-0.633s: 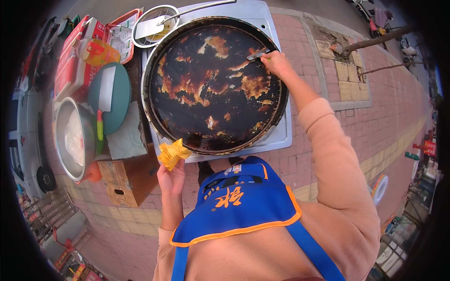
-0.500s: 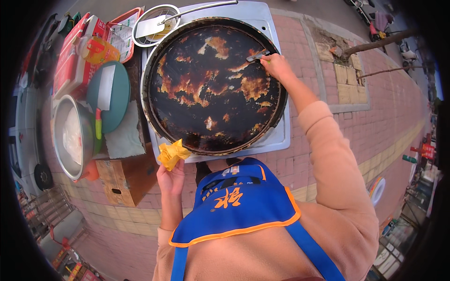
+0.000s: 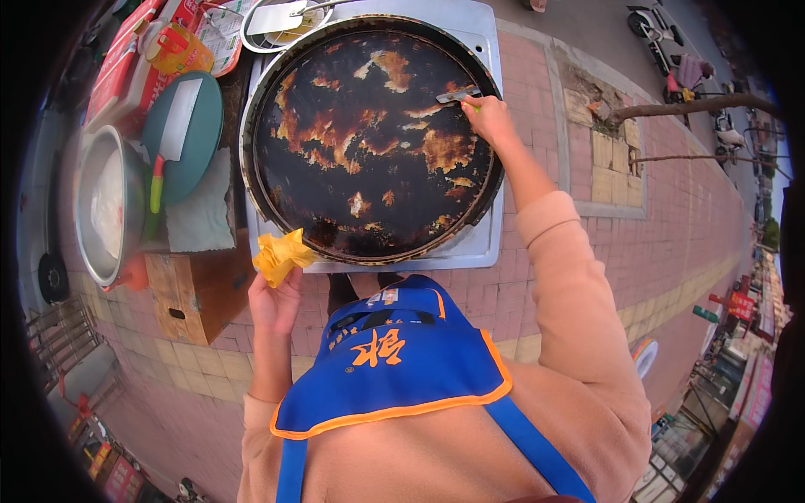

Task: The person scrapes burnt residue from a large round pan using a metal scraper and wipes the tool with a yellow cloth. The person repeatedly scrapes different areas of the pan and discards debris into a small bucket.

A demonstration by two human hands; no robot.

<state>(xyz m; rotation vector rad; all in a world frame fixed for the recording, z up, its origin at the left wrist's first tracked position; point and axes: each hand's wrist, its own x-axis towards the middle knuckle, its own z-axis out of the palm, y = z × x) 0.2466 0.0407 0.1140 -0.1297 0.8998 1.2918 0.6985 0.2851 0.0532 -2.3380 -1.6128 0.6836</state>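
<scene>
In front of me is a wide round black pan (image 3: 310, 197), its surface marked with brown and pale scorched patches. My right hand (image 3: 491, 121) is closed round the handle of a small scraper, and a bit of green shows at the fingers. The scraper's flat metal blade (image 3: 458, 95) rests on or just over the pan's far right part, beside a brown patch. At the near left rim, my left hand (image 3: 275, 303) pinches a crumpled yellow cloth (image 3: 283, 256). The cloth is close to the rim; whether it touches cannot be told.
Left of the pan, a cleaver (image 3: 176, 126) lies on a round green board (image 3: 205, 101) near a metal bowl (image 3: 88, 239) with white contents. A wooden box (image 3: 197, 293) stands below. A strainer (image 3: 251, 38) sits behind the pan, on a pale stand (image 3: 482, 247).
The whole view has shifted, so the pan and side items sit higher and further left. The scraper's blade has turned slightly, near the same patch. Both hands keep their holds.
</scene>
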